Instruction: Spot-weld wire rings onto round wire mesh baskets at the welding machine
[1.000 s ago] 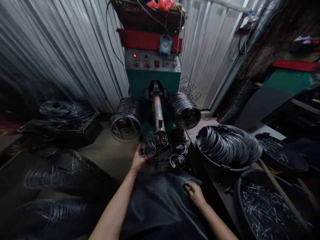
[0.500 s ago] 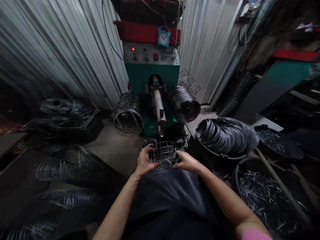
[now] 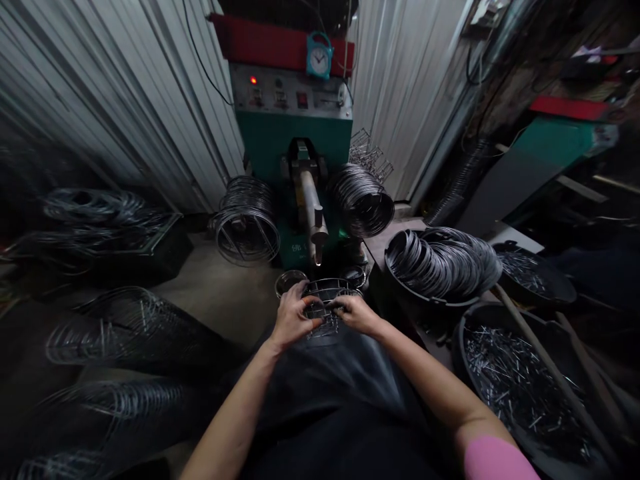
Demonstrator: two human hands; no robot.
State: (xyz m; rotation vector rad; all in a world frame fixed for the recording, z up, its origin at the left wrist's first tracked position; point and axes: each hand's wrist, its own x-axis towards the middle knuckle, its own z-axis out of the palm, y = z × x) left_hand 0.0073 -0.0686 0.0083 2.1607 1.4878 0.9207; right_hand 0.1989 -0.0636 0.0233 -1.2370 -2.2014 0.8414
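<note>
A small round wire basket rests on my lap, just under the tip of the machine's metal arm. My left hand grips its left rim with fingers curled through the wires. My right hand grips the right rim the same way. The green welding machine stands straight ahead, with a wire coil on its left and another wire coil on its right.
A black tub of wire rings sits to the right, and a tub of short metal pins lies nearer me. Stacks of wire frames fill the floor on the left. Corrugated metal wall behind.
The basket came off the machine's arm and down onto my lap. My right hand rose from my lap to grip its right rim, and both hands have drawn it closer.
</note>
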